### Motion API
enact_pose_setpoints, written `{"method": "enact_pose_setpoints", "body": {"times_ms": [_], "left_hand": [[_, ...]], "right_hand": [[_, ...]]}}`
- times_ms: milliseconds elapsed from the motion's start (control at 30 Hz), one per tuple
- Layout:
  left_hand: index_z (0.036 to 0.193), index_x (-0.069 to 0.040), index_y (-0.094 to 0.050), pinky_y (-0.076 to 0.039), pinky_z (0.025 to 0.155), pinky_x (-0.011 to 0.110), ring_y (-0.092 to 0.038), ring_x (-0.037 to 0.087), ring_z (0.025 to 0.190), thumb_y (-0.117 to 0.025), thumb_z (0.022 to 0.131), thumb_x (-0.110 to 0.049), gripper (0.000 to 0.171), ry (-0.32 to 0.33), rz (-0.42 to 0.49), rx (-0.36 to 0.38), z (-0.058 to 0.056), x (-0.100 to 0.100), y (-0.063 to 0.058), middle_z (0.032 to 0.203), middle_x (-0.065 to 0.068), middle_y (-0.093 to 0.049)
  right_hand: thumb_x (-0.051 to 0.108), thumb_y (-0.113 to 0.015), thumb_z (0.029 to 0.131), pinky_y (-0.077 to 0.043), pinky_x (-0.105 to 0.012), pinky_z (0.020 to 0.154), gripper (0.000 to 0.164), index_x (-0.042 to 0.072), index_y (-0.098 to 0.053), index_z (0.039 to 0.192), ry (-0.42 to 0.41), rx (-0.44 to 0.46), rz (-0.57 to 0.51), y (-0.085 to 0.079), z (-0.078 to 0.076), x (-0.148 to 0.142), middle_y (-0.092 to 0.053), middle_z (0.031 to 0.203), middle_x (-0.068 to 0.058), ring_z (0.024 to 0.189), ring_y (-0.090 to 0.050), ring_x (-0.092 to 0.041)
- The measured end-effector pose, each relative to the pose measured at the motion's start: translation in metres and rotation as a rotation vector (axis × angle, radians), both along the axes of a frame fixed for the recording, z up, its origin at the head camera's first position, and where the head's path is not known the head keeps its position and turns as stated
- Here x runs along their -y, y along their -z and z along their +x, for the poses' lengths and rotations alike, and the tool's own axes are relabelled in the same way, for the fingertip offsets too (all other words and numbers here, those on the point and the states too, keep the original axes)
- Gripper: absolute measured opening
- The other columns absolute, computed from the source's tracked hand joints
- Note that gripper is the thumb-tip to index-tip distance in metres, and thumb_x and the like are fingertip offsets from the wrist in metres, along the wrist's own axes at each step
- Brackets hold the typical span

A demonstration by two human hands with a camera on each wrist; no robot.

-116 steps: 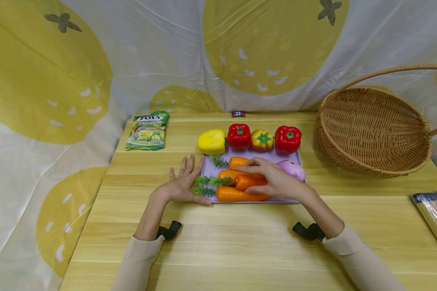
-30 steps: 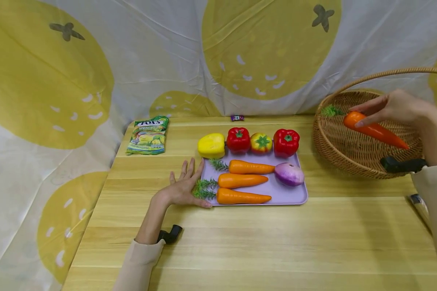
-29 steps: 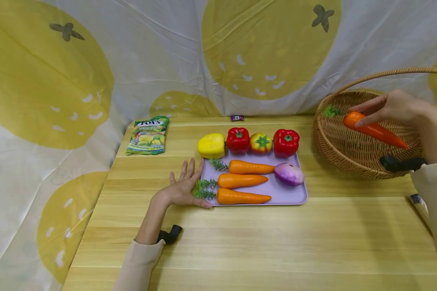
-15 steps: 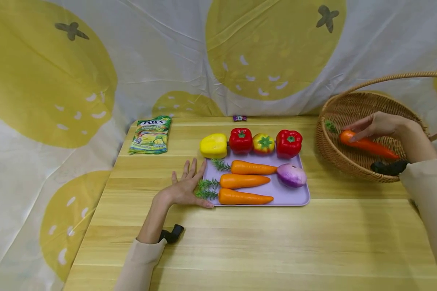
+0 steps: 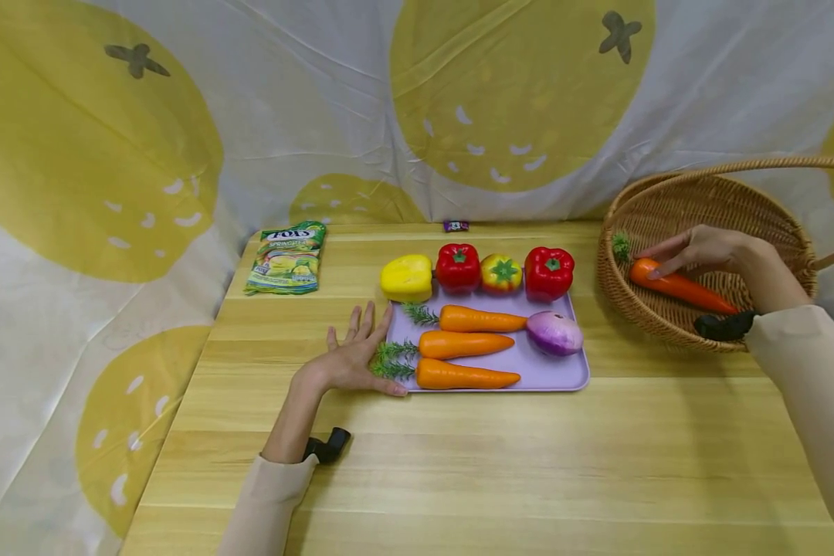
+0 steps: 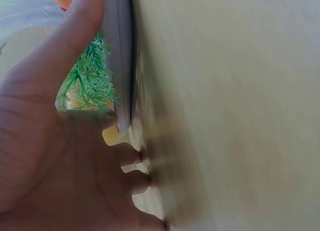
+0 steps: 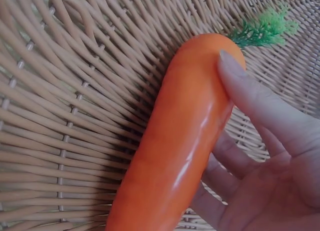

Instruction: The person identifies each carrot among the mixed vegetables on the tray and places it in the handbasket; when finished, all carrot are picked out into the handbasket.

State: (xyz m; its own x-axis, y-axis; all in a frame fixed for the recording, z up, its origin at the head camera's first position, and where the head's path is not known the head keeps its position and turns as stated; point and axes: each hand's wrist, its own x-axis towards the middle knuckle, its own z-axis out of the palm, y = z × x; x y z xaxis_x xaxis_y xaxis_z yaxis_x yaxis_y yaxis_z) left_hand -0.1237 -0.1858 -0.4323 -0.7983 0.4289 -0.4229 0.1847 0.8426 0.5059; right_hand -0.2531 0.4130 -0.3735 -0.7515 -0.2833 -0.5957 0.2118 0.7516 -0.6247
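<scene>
My right hand (image 5: pixel 712 251) pinches an orange carrot (image 5: pixel 681 289) near its leafy end, inside the wicker basket (image 5: pixel 615 297). In the right wrist view the thumb lies along the carrot (image 7: pixel 170 141), the other fingers are partly behind it, and the woven wall is close beside it. My left hand (image 5: pixel 350 359) is spread flat at the left edge of the lilac tray (image 5: pixel 556 377), thumb at its near corner. Three more carrots (image 5: pixel 466 345) lie on the tray with a purple onion-like vegetable (image 5: pixel 554 333). Green leaves (image 6: pixel 90 76) show beside my left thumb.
Along the tray's far edge sit a yellow pepper (image 5: pixel 406 279), two red peppers (image 5: pixel 458 268) and a red-yellow tomato-like fruit (image 5: pixel 501 274). A green snack bag (image 5: pixel 286 259) lies back left, a small purple packet (image 5: pixel 455 226) behind the tray. The basket's handle (image 5: pixel 757 164) arches over it.
The right hand took a carrot off the tray, carried it right over the basket, then lowered it inside, moving slightly left. The left hand has stayed at the tray's edge.
</scene>
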Motion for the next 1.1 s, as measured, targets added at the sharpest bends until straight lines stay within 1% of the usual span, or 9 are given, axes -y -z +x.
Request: {"method": "enact_pose_setpoints", "body": {"times_ms": [167,333,433,533,667,767,867,1000,1100], "left_hand": [[0.165,-0.032,0.015,0.02,0.116,0.075,0.034,0.03,0.156,-0.08,0.068,-0.078,0.143,0.0,-0.004,0.0,0.0,-0.001,0.0,0.169,0.007,0.033],[0.165,-0.032,0.015,0.02,0.116,0.075,0.034,0.031,0.156,-0.081,0.068,-0.076,0.143,0.002,-0.011,0.003,-0.002,0.0,0.004,0.169,0.007,0.033],[0.165,-0.033,0.015,0.021,0.116,0.075,0.034,0.03,0.156,-0.081,0.068,-0.076,0.143,0.001,-0.015,0.003,-0.003,0.002,0.007,0.169,0.006,0.033],[0.165,-0.033,0.015,0.021,0.116,0.075,0.033,0.031,0.156,-0.081,0.067,-0.077,0.144,0.0,-0.018,-0.001,-0.004,0.002,0.009,0.169,0.006,0.033],[0.165,-0.033,0.015,0.021,0.116,0.076,0.033,0.031,0.156,-0.081,0.067,-0.078,0.144,0.001,-0.02,-0.003,-0.005,0.003,0.01,0.169,0.006,0.033],[0.164,-0.034,0.017,0.021,0.116,0.076,0.034,0.029,0.155,-0.081,0.067,-0.077,0.144,0.001,-0.023,-0.001,-0.004,0.002,0.009,0.168,0.005,0.034],[0.163,-0.035,0.018,0.021,0.116,0.075,0.035,0.029,0.155,-0.082,0.067,-0.077,0.144,0.0,-0.024,0.002,-0.004,0.002,0.008,0.168,0.004,0.035],[0.163,-0.035,0.018,0.021,0.116,0.075,0.036,0.029,0.155,-0.082,0.068,-0.075,0.144,0.0,-0.018,0.0,-0.002,0.001,0.005,0.168,0.004,0.035],[0.164,-0.034,0.018,0.021,0.115,0.076,0.036,0.029,0.155,-0.082,0.07,-0.074,0.143,-0.001,-0.013,-0.002,-0.002,0.001,0.003,0.168,0.005,0.035]], "right_hand": [[0.022,-0.075,0.097,-0.056,-0.03,0.09,0.033,0.031,-0.073,0.129,0.007,0.041,-0.034,0.001,-0.001,-0.002,-0.071,0.123,0.019,0.105,-0.063,0.001],[0.019,-0.07,0.1,-0.055,-0.031,0.093,0.033,0.045,-0.072,0.119,0.012,0.147,-0.085,0.001,-0.003,-0.005,-0.072,0.117,0.022,0.107,-0.064,-0.002],[0.019,-0.069,0.1,-0.056,-0.033,0.094,0.033,0.047,-0.072,0.118,0.018,0.175,-0.105,0.0,-0.003,-0.005,-0.072,0.114,0.024,0.108,-0.063,-0.004],[0.023,-0.07,0.1,-0.056,-0.034,0.097,0.034,0.041,-0.07,0.129,0.006,0.136,-0.081,-0.003,-0.001,-0.004,-0.07,0.115,0.028,0.108,-0.062,0.001],[0.031,-0.066,0.103,-0.057,-0.036,0.099,0.049,0.017,-0.058,0.149,-0.03,0.022,-0.042,-0.011,0.002,-0.002,-0.065,0.121,0.033,0.108,-0.063,0.008],[0.034,-0.06,0.106,-0.058,-0.038,0.099,0.059,0.004,-0.047,0.155,-0.054,-0.06,-0.032,-0.022,0.005,0.003,-0.061,0.123,0.036,0.109,-0.064,0.009],[0.037,-0.055,0.108,-0.058,-0.035,0.097,0.063,0.001,-0.041,0.157,-0.075,-0.124,-0.005,-0.034,0.008,0.009,-0.058,0.125,0.033,0.11,-0.063,0.009],[0.042,-0.052,0.108,-0.057,-0.026,0.09,0.063,0.005,-0.041,0.158,-0.094,-0.184,0.054,-0.052,0.012,0.017,-0.058,0.137,0.024,0.11,-0.062,0.008],[0.045,-0.051,0.108,-0.054,-0.026,0.09,0.063,0.01,-0.041,0.159,-0.103,-0.219,0.092,-0.064,0.017,0.023,-0.059,0.145,0.013,0.12,-0.064,-0.006]]}}
